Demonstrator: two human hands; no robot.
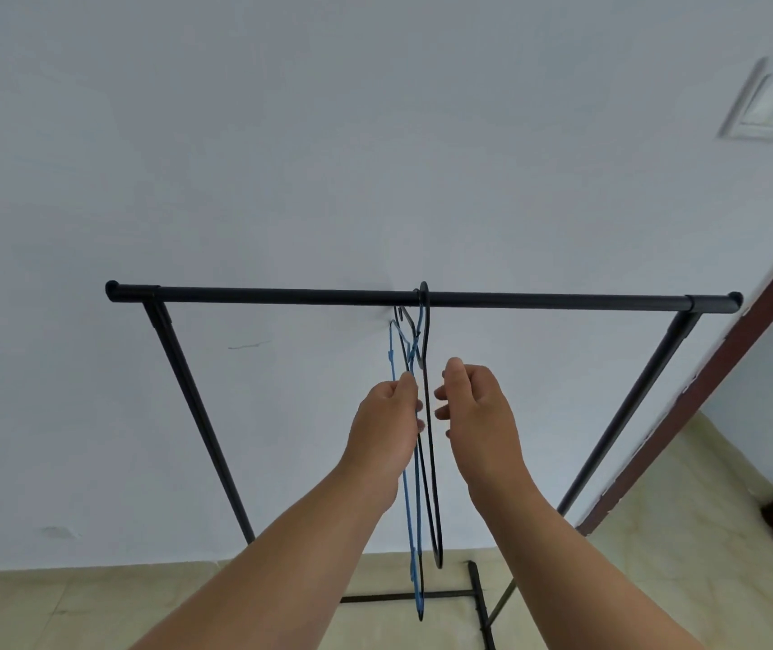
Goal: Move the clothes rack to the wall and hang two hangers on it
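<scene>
While black hanger [427,349] hangs on rack [281,294] | left hand [386,426] fingers pinch blue hanger [407,509] | right hand [480,417] fingers loosely curled, empty

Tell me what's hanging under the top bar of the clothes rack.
A black hanger is hooked over the rack's top bar. The left hand holds a blue hanger and another dark one below it, hooks not over the bar. The hand hides part of them.

Home room: plain white wall [281,133], tiled floor [656,532], wall switch [771,103], brown door frame [726,368], clothes rack [422,297].
</scene>
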